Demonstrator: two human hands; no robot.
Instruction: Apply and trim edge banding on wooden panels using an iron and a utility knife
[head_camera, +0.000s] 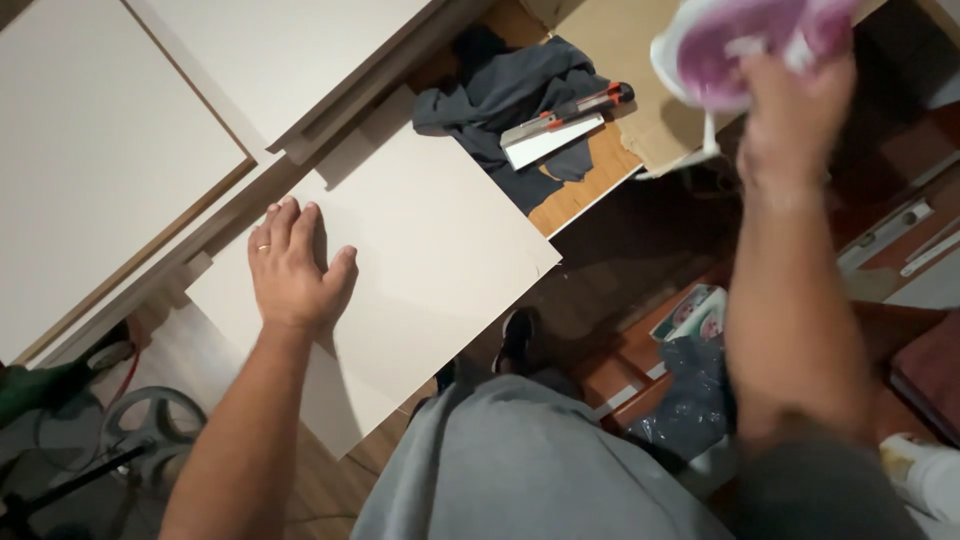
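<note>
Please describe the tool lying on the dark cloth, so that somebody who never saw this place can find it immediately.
Start at the large white board under the flat left hand and go to its far right corner. There a dark grey cloth lies crumpled on the wooden surface. On it rests the utility knife, long and slim, grey with orange-red parts, beside a small white strip; nothing else there is coloured so.

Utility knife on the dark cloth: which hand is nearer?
Right. The right hand, raised and gripping a pink and white iron, is just to the right of the utility knife. The left hand lies flat on the white panel, farther away, lower left.
</note>
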